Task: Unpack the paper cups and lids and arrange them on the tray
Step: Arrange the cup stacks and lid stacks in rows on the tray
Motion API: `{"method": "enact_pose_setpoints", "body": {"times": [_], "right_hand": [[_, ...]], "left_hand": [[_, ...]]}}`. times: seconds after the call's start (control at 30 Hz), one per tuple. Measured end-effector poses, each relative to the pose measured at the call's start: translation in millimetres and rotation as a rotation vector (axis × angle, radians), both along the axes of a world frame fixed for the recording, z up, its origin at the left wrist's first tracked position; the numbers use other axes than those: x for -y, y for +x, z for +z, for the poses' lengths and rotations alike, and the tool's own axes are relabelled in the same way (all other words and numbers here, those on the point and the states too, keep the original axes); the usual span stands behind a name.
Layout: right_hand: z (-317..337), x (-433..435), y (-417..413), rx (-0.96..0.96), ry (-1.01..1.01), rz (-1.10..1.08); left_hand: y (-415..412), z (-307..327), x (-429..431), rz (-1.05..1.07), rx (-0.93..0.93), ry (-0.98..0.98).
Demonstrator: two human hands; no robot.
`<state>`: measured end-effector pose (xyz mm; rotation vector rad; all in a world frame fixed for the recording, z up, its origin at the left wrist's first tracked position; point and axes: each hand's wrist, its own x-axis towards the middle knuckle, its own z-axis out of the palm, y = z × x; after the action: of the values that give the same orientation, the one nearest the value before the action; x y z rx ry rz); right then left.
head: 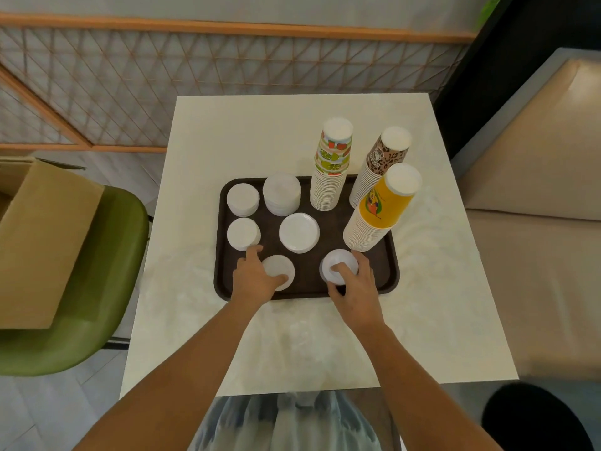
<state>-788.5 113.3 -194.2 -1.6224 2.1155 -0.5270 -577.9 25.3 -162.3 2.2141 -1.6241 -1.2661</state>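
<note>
A dark brown tray (388, 275) lies on the white table. On its right side stand three upside-down cup stacks: a fruit-print stack (330, 170), a leopard-print stack (377, 164) and a yellow stack (379, 209). Several white lid stacks sit on the left and middle, among them a far-left stack (242, 199), a tall one (281, 193) and a middle one (298, 232). My left hand (253, 278) grips a lid stack (276, 266) at the tray's near edge. A second near-edge lid stack (338, 259) is held by my right hand (354, 291).
The white table (227, 138) stands before a lattice wall panel. A cardboard box (42, 236) rests on a green chair (107, 288) to the left. A beige bench (536, 222) runs along the right. Thin clear plastic wrap (292, 343) lies on the table near me.
</note>
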Motion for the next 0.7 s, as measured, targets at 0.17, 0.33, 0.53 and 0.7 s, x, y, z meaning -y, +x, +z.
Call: {"method": "enact_pose_setpoints", "body": {"times": [0.17, 0.33, 0.53, 0.7], "right_hand": [[14, -6, -3, 0.02, -0.139, -0.058], [40, 5, -12, 0.325, -0.355, -0.508], [34, 58, -41, 0.58, -0.091, -0.54], [18, 78, -45, 0.439, -0.034, -0.506]], "left_hand": [[1, -4, 7, -0.002, 0.038, 0.124], [-2, 0, 5, 0.0, -0.021, 0.137], [2, 4, 2, 0.095, -0.199, 0.144], [3, 18, -2, 0.173, -0.278, 0.103]]}}
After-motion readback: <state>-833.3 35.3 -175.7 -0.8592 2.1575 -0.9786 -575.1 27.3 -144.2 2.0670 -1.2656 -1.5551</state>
